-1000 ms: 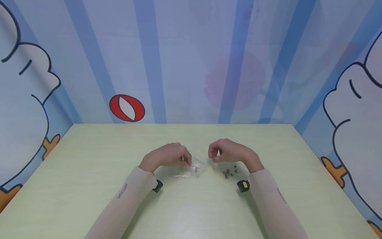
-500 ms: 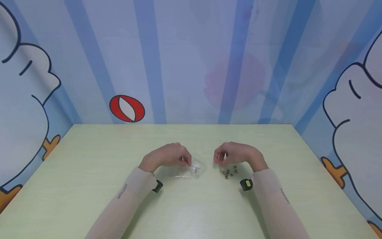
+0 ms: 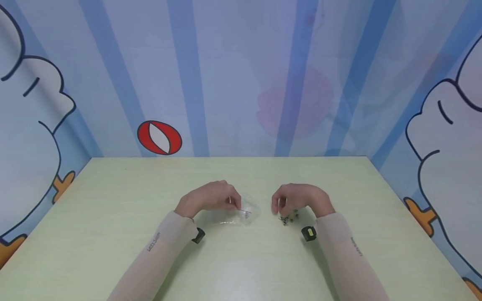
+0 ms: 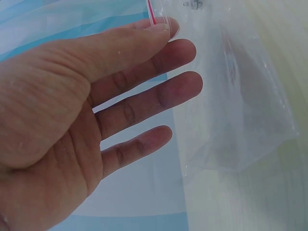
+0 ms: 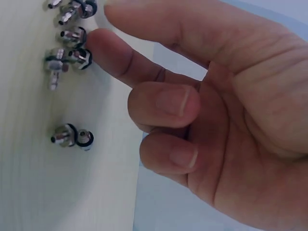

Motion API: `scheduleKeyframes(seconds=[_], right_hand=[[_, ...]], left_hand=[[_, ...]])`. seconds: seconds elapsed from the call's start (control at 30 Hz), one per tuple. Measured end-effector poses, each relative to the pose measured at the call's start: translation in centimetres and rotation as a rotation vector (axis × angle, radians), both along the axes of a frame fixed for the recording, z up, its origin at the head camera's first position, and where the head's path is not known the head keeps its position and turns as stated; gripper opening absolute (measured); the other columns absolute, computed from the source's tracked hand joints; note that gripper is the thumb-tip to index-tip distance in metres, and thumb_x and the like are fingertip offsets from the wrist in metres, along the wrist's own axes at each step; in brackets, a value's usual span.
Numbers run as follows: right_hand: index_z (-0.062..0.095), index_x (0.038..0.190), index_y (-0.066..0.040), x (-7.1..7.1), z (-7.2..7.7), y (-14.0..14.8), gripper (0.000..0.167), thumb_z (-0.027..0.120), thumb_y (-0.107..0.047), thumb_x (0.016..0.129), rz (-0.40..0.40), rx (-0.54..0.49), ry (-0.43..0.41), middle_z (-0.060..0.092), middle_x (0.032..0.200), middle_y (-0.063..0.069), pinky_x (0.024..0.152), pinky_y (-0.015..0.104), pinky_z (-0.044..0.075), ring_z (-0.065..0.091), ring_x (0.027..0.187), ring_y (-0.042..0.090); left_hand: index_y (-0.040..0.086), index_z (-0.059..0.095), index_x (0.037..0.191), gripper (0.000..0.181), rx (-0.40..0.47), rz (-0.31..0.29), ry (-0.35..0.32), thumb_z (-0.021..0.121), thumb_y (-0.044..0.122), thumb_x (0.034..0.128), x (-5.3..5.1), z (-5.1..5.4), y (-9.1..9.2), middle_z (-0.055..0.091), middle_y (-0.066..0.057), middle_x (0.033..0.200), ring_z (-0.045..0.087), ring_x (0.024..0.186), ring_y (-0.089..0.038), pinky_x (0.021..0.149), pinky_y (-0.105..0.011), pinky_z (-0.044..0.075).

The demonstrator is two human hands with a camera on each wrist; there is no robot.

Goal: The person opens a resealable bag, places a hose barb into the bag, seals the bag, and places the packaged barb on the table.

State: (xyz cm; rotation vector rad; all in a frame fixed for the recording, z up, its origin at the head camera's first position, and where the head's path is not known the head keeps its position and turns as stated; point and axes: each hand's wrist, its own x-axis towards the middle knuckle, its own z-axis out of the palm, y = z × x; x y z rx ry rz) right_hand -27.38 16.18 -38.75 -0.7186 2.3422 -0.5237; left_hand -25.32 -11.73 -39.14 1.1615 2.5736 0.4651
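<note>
My left hand pinches a clear zip bag between thumb and forefinger at its red-lined zip edge, the other fingers spread loosely. Something small and metallic shows through the plastic near the top of the left wrist view. To the right, my right hand is over a loose group of small metal barbed fittings with black rings. Thumb and forefinger stand apart beside these fittings with nothing gripped between them; two other fingers curl toward the palm. Whether the forefinger touches a fitting, I cannot tell.
A pale wooden-looking table lies under both hands. Its back edge meets a blue striped backdrop with cartoon drawings. Two fittings lie a little apart from the main group.
My right hand has moved right and then down toward me, from beside the bag to the fittings. My left hand keeps its hold on the bag in the same place.
</note>
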Motion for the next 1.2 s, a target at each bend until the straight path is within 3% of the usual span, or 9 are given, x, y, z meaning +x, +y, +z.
scheduleKeyframes(seconds=[0.33,0.57,0.87,1.07,1.2], right_hand=[[0.068,0.087,-0.011,0.3,-0.4,-1.0,0.017,0.077,0.002,0.08,-0.042,0.051,0.01,0.064,0.087,0.001,0.068,0.033,0.044,0.05,0.071,0.016],[0.067,0.083,-0.009,0.3,-0.6,-1.3,0.018,0.073,0.008,0.079,-0.039,0.046,0.009,0.06,0.078,-0.001,0.061,0.03,0.039,0.043,0.063,0.014],[0.068,0.084,-0.01,0.2,-0.8,-1.2,0.016,0.074,0.005,0.081,-0.021,0.034,0.018,0.064,0.082,-0.001,0.064,0.03,0.043,0.048,0.065,0.013],[0.071,0.086,-0.016,0.1,-0.6,-1.2,0.02,0.072,0.004,0.081,-0.002,0.025,0.095,0.065,0.088,-0.002,0.071,0.032,0.047,0.055,0.077,0.016],[0.072,0.085,-0.017,-0.1,-0.6,-1.3,0.021,0.068,0.004,0.082,0.009,0.007,0.147,0.064,0.085,-0.001,0.069,0.032,0.047,0.055,0.075,0.015]], left_hand=[[0.016,0.078,0.098,0.012,-0.004,0.001,0.005,0.071,0.008,0.093,-0.2,-0.2,-0.1,0.073,0.006,0.094,0.064,0.084,-0.005,0.08,-0.025,0.051],[0.016,0.078,0.098,0.011,-0.007,0.005,0.01,0.071,0.009,0.0931,-0.3,-0.3,0.0,0.073,0.005,0.094,0.064,0.084,-0.005,0.08,-0.024,0.051],[0.016,0.078,0.098,0.01,0.002,0.002,0.005,0.072,0.01,0.0932,-0.1,-0.2,0.1,0.073,0.005,0.093,0.064,0.083,-0.005,0.079,-0.024,0.051],[0.016,0.078,0.097,0.01,0.005,0.0,0.004,0.071,0.009,0.0931,-0.1,-0.1,0.0,0.072,0.006,0.091,0.064,0.082,-0.005,0.079,-0.024,0.051],[0.015,0.078,0.096,0.011,0.009,0.004,-0.004,0.071,0.008,0.0928,-0.1,0.0,0.0,0.072,0.008,0.089,0.063,0.081,-0.005,0.079,-0.024,0.051]])
